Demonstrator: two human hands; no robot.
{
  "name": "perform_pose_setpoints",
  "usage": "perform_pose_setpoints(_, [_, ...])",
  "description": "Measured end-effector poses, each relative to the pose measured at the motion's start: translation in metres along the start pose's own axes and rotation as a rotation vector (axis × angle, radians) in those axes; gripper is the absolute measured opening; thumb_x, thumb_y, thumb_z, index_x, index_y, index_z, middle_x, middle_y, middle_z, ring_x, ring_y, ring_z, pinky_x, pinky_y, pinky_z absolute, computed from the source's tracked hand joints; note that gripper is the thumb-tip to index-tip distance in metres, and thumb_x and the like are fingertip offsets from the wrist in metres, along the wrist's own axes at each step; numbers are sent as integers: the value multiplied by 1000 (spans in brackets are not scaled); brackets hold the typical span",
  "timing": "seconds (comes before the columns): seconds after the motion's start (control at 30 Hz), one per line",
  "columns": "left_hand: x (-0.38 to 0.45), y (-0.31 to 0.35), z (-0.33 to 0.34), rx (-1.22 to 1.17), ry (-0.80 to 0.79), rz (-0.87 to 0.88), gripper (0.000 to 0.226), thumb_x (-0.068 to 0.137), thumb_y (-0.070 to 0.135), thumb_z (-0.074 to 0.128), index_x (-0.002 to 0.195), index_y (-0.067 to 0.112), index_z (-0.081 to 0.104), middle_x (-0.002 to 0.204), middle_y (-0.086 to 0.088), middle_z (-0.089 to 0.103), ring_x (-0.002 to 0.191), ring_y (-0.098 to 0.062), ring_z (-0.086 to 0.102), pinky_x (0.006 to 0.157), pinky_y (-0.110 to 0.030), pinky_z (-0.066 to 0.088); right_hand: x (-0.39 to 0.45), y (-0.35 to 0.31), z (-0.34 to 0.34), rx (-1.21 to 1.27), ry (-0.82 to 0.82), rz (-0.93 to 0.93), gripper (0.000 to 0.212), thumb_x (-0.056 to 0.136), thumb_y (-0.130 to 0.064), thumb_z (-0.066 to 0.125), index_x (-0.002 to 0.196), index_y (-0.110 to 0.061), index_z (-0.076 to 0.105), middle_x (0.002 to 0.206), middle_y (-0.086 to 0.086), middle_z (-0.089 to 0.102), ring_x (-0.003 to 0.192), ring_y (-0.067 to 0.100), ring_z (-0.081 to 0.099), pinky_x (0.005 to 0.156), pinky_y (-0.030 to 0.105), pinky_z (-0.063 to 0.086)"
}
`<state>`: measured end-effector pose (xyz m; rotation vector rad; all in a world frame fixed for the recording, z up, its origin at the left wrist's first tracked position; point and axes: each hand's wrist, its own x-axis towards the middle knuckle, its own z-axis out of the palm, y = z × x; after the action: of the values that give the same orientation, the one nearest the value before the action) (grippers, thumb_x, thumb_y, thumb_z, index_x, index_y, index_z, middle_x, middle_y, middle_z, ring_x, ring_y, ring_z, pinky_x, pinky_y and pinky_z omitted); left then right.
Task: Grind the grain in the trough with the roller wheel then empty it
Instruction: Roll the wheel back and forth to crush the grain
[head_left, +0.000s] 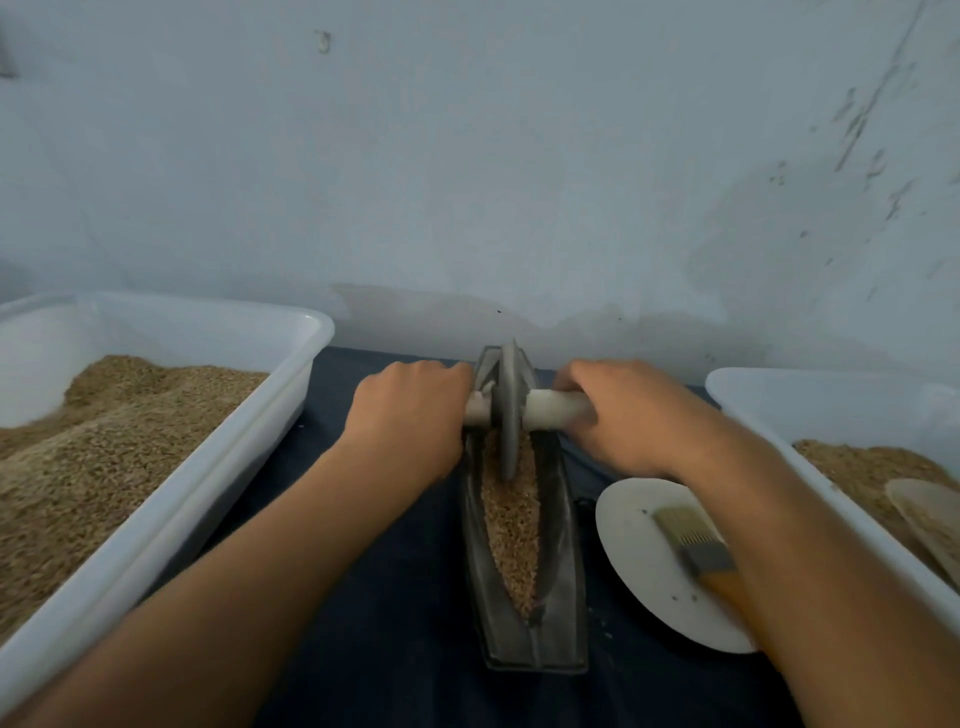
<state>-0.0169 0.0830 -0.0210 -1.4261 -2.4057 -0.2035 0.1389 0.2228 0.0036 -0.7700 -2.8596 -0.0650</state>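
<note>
Gripping the pale handle (556, 410) of the roller wheel (508, 410), both hands sit at the far end of the trough (566, 545), one each side. Left hand (410, 421) is just left of the trough, fingers (447, 371) curled closed around the short handle stub showing there. Right hand (618, 415) is just right of the trough, fingers wrapped closed over the longer stretch of handle, thumb side hidden. Wheel stands upright on edge inside the trough, lower rim pressed into the grain (511, 525), towards the far end. Grain fills the trough channel from the wheel down to the near end, brown and coarse. Trough is dark, long and boat-shaped, lying lengthwise away from the person on the dark tabletop (374, 623), far tip close to the wall (467, 156).

Left of the trough, well apart, a white tub (218, 467) holds a big heap of the same brown grain. Right of the trough, a second white tub (769, 410) holds more grain with a pale scoop (924, 514) lying in it. Just right of the trough a white plate (639, 566) rests on the tabletop with a brush (696, 551) on it, bristles pointing toward the trough; right forearm covers part of the plate and the brush handle. Slight motion blur on the hands
</note>
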Motion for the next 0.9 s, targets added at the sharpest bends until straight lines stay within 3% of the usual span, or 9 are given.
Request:
perform_pose_setpoints(0.07, [-6,3,-17,70,-64,21,23,83,32,61,105,32,52,94,6,58,79,-19,49,61,-35,35,-10,-6,-16,-23,-135,-2,17,89,-38,61,99,-32,49,93,-10,55,75,10,50,54,26,34])
perform_pose_setpoints(0.17, [-20,12,-43,144,-152,74,20,83,34,61,103,33,56,89,6,57,79,-19,53,63,-33,37,-26,-21,-36,-75,-282,10,31,80,-41,72,88,-31,43,87,-7,56,74,11,53,58,32,44])
perform_pose_setpoints(0.23, [-31,17,-60,185,-176,116,14,81,35,60,95,31,58,80,7,53,69,-15,49,57,-30,35,-37,-30,-49,-112,-339,13,36,75,-42,77,87,-31,45,87,-7,57,74,12,54,56,32,43])
perform_pose_setpoints(0.3, [-40,20,-76,199,-190,152,11,79,36,61,87,29,57,73,7,50,60,-11,42,52,-27,30,-48,-38,-59,-153,-361,-8,39,73,-44,80,87,-32,46,85,-10,55,71,8,51,52,28,35])
perform_pose_setpoints(0.43, [-45,18,-86,188,-246,177,18,77,44,62,83,28,55,73,7,51,65,-12,46,56,-28,34,-55,-43,-67,-179,-334,-46,39,72,-47,80,84,-33,45,83,-11,52,68,5,47,50,25,31])
perform_pose_setpoints(0.57, [-34,14,-66,153,-270,146,12,79,34,62,88,28,57,76,7,52,66,-14,48,60,-31,39,-40,-31,-53,-110,-334,-37,29,79,-43,75,90,-32,51,87,-11,54,75,8,52,56,28,42])
perform_pose_setpoints(0.73, [-11,11,-21,107,-115,60,16,86,22,57,101,22,51,77,3,47,69,-21,45,58,-34,35,-9,-5,-14,-7,-160,16,5,94,-31,55,98,-35,54,93,-4,62,76,12,55,56,32,41])
perform_pose_setpoints(0.83, [-1,10,4,40,26,45,23,90,18,55,112,20,48,99,1,59,84,-22,55,59,-29,35,4,3,12,-70,34,11,20,101,-30,45,116,-25,57,111,5,66,94,28,61,72,38,49])
perform_pose_setpoints(0.9, [2,7,16,-16,127,74,27,92,16,54,118,20,48,115,0,59,104,-20,55,80,-29,42,8,2,23,-94,157,2,31,104,-30,41,132,-26,52,125,5,63,109,29,59,83,38,45])
